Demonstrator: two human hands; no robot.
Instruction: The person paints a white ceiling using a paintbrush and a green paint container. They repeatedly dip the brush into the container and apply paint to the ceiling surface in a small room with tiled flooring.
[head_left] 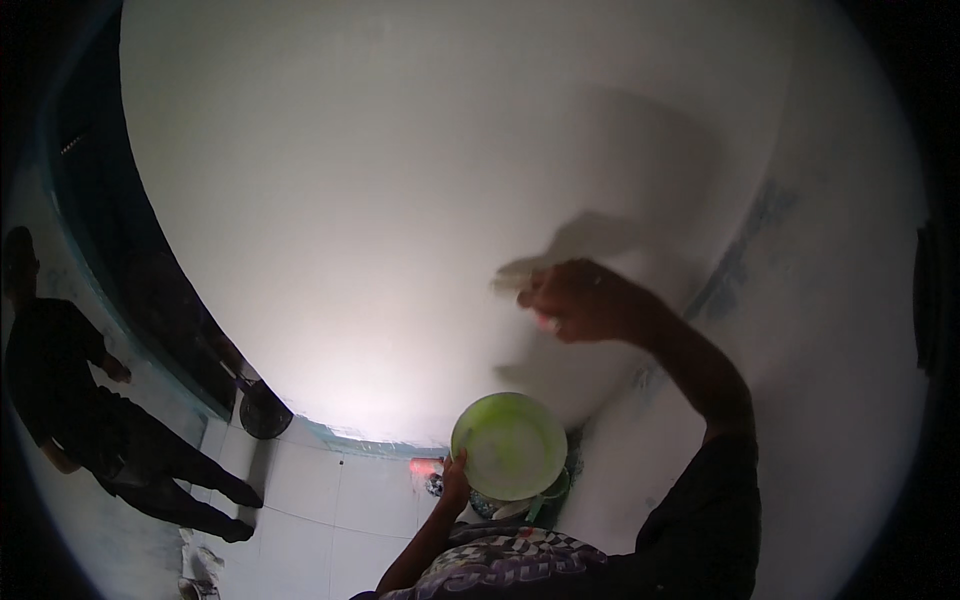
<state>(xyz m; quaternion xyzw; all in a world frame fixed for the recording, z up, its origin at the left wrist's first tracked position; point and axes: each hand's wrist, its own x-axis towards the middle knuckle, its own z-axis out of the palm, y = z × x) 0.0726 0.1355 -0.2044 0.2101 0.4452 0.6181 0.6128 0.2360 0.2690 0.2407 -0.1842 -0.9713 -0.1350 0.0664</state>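
Observation:
A shallow round green basin (510,445), smeared whitish inside, is tipped toward me low in front of my body. My left hand (456,482) grips its left rim, fingers closed on it. Higher up and to the right, my right hand (580,300) is closed around a pale flat tool (512,280), whose kind is too blurred to make out. That tool is at or very near the white wall (330,230); whether it touches cannot be told. Dark shadows of my arm and hand fall on the wall.
A person (80,400) in dark clothes stands at the left, near a dark opening (150,270). A dark bucket (265,412) sits by the wall's foot. Behind the basin are a green container (552,492) and a reddish object (425,466) on the tiled floor (340,500). Another wall (830,350) rises at right.

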